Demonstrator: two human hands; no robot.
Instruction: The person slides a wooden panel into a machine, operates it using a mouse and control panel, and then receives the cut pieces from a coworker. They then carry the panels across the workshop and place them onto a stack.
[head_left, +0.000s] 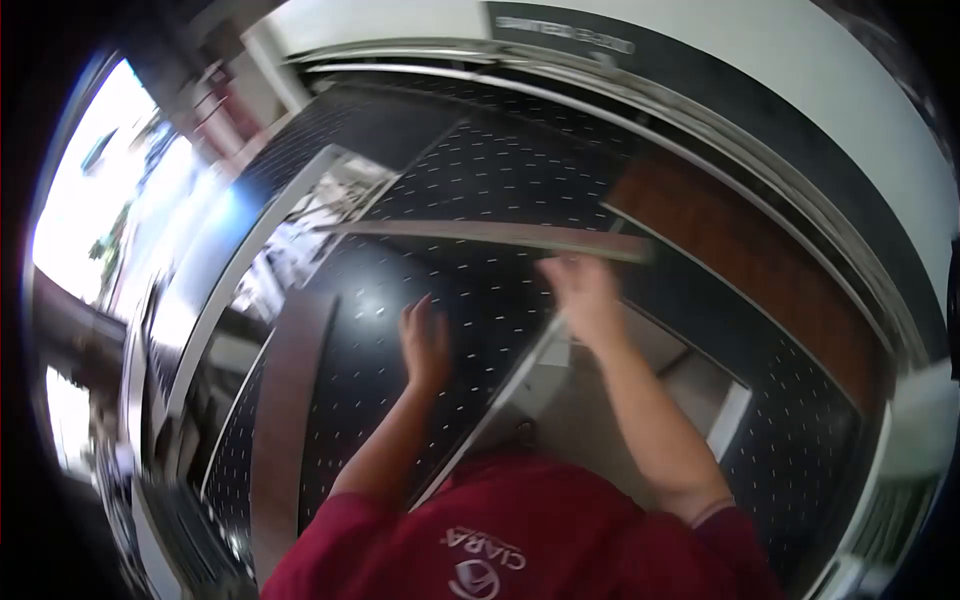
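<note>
Pinching one long strip (480,235), right hand (585,295); left hand (425,340) spread flat on one dark panel (380,400)

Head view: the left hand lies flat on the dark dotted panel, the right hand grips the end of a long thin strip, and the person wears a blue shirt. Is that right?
Not quite: the head view shows the shirt is dark red, not blue. The rest stands: the left hand lies flat on the dark dotted panel, and the right hand grips the end of the long thin strip.

A long wooden strip (480,234) crosses the black dotted panel (480,170) above both hands; open panel surface lies between the left hand (426,345) and right hand (583,292)
</note>
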